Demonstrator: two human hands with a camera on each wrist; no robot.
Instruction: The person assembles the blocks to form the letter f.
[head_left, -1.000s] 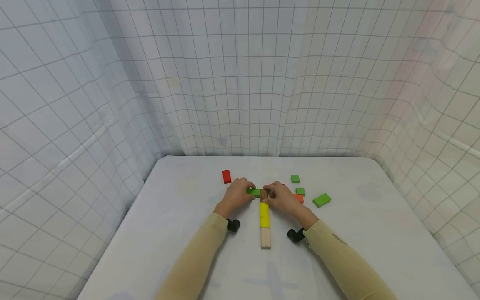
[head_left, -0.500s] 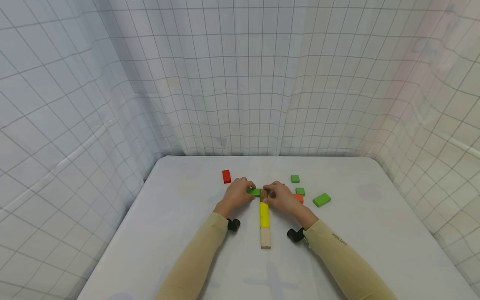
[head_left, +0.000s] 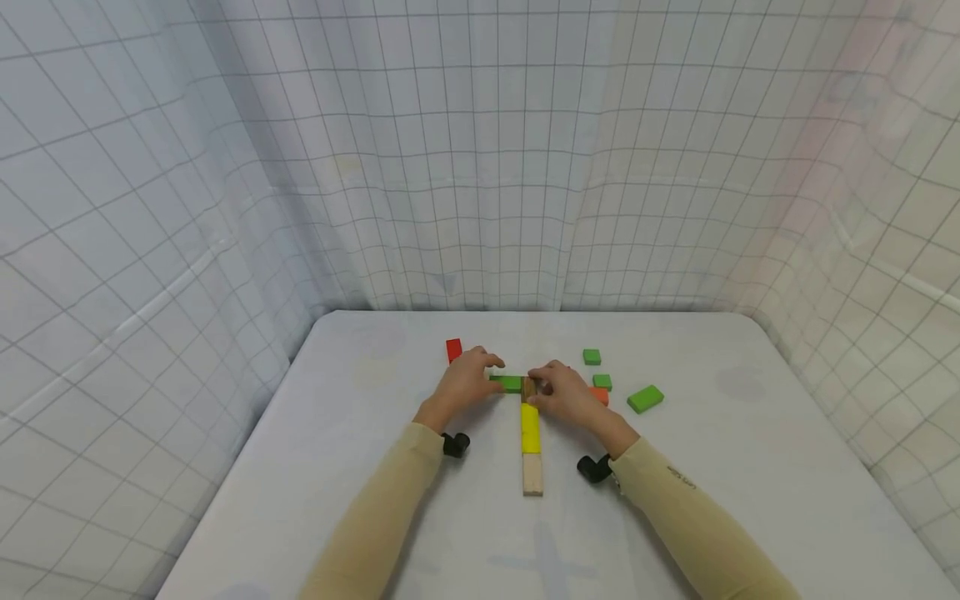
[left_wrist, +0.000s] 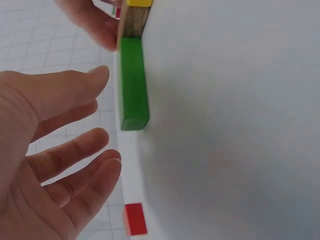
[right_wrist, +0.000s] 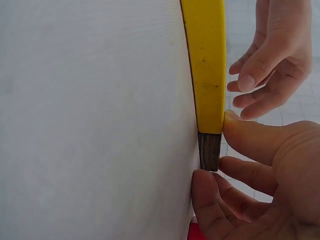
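My left hand (head_left: 463, 379) is just left of a long green block (head_left: 510, 384), its fingers spread and relaxed. In the left wrist view a gap shows between its fingertips and that green block (left_wrist: 133, 85). A brown wood-grain block (head_left: 528, 390) meets the green one's right end. My right hand (head_left: 568, 396) holds the brown block between thumb and fingertips; in the right wrist view the thumb is by the joint with the yellow block (right_wrist: 206, 70). From the brown block toward me run the yellow block and then a plain wood block (head_left: 532, 474), end to end.
A red block (head_left: 453, 347) lies beyond my left hand, partly covered by it. To the right of my right hand are two small green blocks (head_left: 592, 357), an orange-red block (head_left: 599, 395) and a bigger green block (head_left: 646, 398). Gridded white curtains (head_left: 480, 208) surround the white table (head_left: 360, 400).
My left hand has let go of the long green block and drawn back to the left, its fingers opening. The right hand and the row of blocks have stayed put.
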